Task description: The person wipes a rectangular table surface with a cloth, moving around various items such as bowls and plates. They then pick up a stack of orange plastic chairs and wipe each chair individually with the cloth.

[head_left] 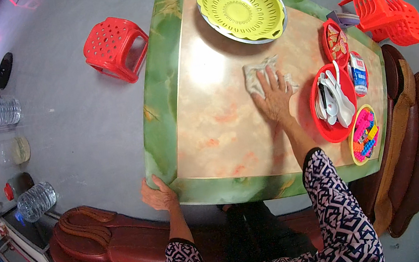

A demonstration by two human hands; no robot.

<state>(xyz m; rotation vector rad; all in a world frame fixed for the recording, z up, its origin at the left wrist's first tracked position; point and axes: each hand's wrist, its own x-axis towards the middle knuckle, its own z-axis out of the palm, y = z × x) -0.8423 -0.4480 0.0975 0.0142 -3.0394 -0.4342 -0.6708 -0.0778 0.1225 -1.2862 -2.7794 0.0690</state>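
My right hand (pixel 273 94) lies on a crumpled whitish cloth (pixel 254 79), fingers spread and pressing it flat against the tabletop. The table (pixel 218 154) has a peach marbled centre and a green marbled border. At its near left corner my left hand (pixel 160 194) grips the edge, thumb toward the top; some of its fingers are partly hidden. Beyond the cloth sits a yellow-green colander (pixel 240 8) in a pale basin (pixel 264 40). To the right of my right hand is a red basket (pixel 320 123) of white spoons and other utensils (pixel 331 98).
Along the table's right side are a red tray of wrapped pieces (pixel 336 42), a blue-white packet (pixel 358 74) and a yellow-rimmed basket of colourful pieces (pixel 364 134). A red stool (pixel 117 47) stands left, a red chair-like plastic piece (pixel 385 12) right. Brown leather sofas (pixel 141 251) border the table.
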